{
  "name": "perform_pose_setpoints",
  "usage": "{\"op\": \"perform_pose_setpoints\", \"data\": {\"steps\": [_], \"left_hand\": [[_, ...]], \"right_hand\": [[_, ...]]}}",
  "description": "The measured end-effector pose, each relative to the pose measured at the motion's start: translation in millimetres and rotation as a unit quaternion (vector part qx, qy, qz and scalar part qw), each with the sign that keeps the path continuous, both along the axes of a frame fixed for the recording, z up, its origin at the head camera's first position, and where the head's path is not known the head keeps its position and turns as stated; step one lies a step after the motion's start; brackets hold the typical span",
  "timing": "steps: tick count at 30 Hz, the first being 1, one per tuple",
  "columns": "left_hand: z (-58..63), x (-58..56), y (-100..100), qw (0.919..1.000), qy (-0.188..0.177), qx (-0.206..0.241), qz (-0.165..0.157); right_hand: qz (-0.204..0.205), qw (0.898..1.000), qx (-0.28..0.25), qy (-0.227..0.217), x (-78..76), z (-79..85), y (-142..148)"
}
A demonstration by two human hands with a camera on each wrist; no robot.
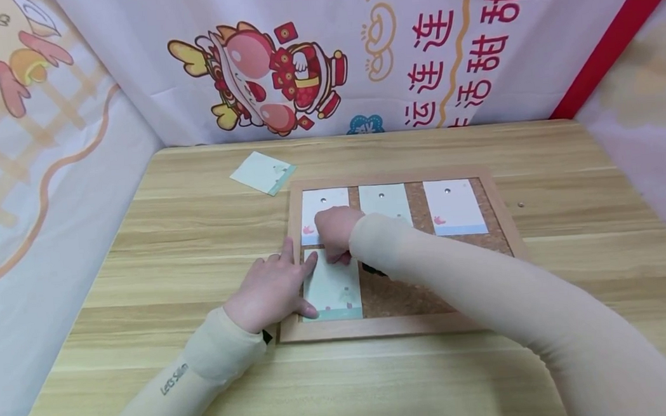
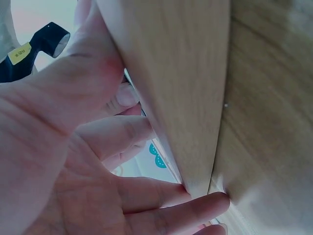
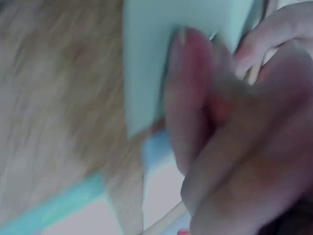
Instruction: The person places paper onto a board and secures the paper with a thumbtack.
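A pale green note card (image 1: 329, 291) lies on the lower left of a wood-framed corkboard (image 1: 410, 299). My left hand (image 1: 269, 287) spreads over the board's left edge, its thumb and index finger resting on the card with straight fingers. At the card's top edge, my right hand (image 1: 337, 230) has its fingers curled; in the right wrist view the thumb and index finger pinch together beside a small metallic glint, seemingly a thumbtack (image 3: 212, 35), mostly hidden. Above, a white card (image 1: 308, 204), a green card (image 1: 369, 199) and another white card (image 1: 455, 210) are each tacked up.
Another green card (image 1: 257, 170) lies loose on the wooden table beyond the board's upper left corner. A single thumbtack (image 1: 520, 205) sits right of the board. Printed cloth (image 1: 146, 54) hangs behind the table. My right forearm crosses over the board's right part.
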State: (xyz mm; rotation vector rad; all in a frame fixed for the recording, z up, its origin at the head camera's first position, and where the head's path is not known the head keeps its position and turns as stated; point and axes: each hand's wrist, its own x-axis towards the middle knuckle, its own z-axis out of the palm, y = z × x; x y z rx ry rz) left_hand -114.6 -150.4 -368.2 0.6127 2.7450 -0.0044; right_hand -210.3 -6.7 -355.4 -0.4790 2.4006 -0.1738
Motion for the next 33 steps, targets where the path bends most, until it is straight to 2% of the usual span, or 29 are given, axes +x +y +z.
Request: {"op": "perform_pose_setpoints", "data": {"steps": [5, 14, 18, 22, 24, 28, 31, 33], "left_hand": [[3.7, 2.0, 1, 1.0, -0.005, 0.0, 0.006], [4.8, 2.2, 2, 0.9999, -0.006, 0.007, 0.006], [2.8, 2.8, 2, 0.9998, -0.012, 0.015, 0.01], [3.9, 4.4, 2, 0.9997, -0.008, 0.021, 0.01], [5.6, 5.2, 2, 0.9997, -0.003, 0.023, 0.005], [5.6, 5.2, 2, 0.9996, -0.005, 0.026, 0.003], [4.8, 5.6, 1, 0.9996, -0.01, 0.028, 0.005], [4.5, 5.9, 2, 0.9996, -0.009, 0.028, 0.003]], "right_hand": [[0.002, 1.0, 0.019, 0.003, 1.5, 2.9, 4], [-0.021, 1.0, 0.002, -0.011, 1.8, -0.7, 8], [-0.015, 0.998, -0.045, -0.031, 3.6, -1.6, 18], [-0.001, 0.994, -0.105, -0.034, 8.7, 15.9, 36], [0.005, 0.992, -0.125, -0.016, 11.1, 31.1, 47], [0.036, 0.987, -0.145, 0.064, 15.8, 60.5, 75], [0.061, 0.975, -0.166, 0.133, 23.9, 79.3, 102], [0.062, 0.967, -0.186, 0.163, 32.0, 88.7, 122]]}}
